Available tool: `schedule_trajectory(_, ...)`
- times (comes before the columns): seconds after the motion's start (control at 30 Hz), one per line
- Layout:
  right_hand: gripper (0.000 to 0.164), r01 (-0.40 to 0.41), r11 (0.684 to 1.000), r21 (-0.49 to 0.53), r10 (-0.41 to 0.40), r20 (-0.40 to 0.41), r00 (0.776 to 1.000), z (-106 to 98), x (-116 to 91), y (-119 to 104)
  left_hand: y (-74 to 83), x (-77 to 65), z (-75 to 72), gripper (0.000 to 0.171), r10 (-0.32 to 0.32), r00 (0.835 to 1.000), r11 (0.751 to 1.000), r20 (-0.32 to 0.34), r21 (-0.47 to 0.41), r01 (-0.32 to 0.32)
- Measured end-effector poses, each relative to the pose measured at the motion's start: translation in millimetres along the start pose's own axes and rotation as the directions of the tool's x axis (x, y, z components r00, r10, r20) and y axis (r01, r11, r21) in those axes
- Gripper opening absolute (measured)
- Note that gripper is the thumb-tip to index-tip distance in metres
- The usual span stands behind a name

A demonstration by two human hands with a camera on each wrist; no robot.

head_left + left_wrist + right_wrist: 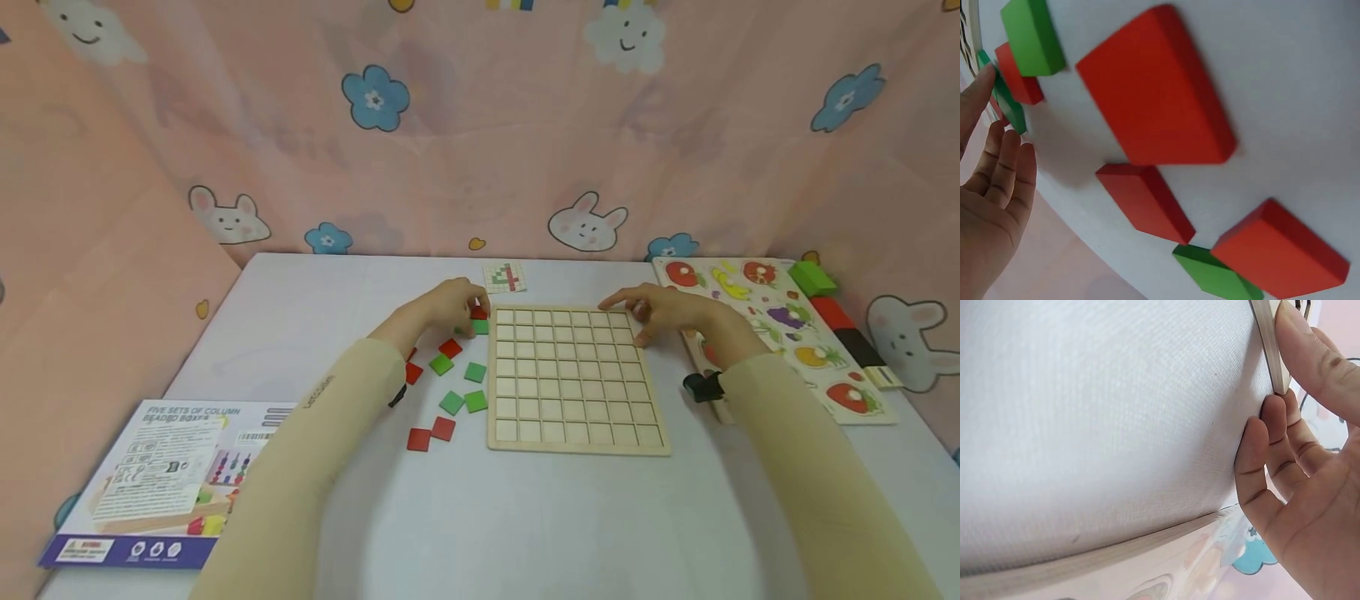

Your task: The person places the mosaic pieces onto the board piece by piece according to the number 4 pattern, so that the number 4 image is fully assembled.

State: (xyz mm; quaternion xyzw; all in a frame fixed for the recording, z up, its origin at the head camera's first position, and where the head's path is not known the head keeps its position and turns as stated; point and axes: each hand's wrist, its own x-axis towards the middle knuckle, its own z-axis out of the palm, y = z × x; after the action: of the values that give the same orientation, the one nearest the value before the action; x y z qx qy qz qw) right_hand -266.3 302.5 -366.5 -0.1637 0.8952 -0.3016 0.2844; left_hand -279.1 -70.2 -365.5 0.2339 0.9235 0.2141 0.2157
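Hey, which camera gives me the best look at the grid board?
The head view: it shows the board nearly whole, its grid facing up, barely covered. The right wrist view shows just an edge and a corner by the right hand; the left wrist view, only a sliver at the picture's upper left.

Both arms [300,475] extended forward, hands apart.
Left hand [452,305]: back up, fingers [1005,169] bent; right hand [663,308]: index [618,295] pointing inward, thumb [1313,362] spread from it.
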Motion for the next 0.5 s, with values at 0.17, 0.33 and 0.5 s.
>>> schedule_trajectory(0.17,0.072,0.008,1.0,0.009,-0.008,-0.003,1.0,0.1,0.1,2.4,0.6,0.1,4.6,0.029,0.003,1.0,1.0,-0.018,0.017,-0.003)
schedule_trajectory(0.33,0.071,-0.006,1.0,-0.011,0.006,-0.006,1.0,0.8,-0.3,1.4,4.1,-0.3,7.2,0.023,-0.008,0.999,1.0,-0.033,0.029,0.009)
schedule_trajectory(0.5,0.072,-0.016,1.0,0.01,0.016,-0.006,1.0,1.2,-1.3,0.5,6.5,0.4,7.1,0.02,0.003,0.999,1.0,-0.051,0.019,-0.002)
